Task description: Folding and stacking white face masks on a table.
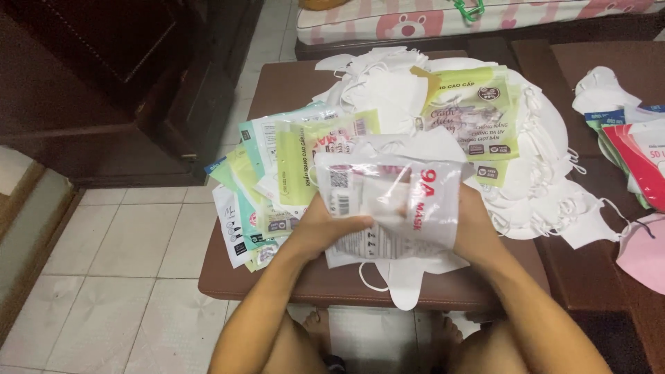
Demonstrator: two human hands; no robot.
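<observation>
**Both hands grip a mask packet**

A clear plastic packet with red lettering (391, 201) is held above the brown surface (277, 284). The left hand (325, 232) and right hand (478, 228) have their fingers clenched on its sides. Green and white packets (277, 173) lie just left; loose white masks (540, 187) are heaped behind.

Two hands (325, 232); one clear packet (395, 201); two wooden tables (277, 83).
</observation>
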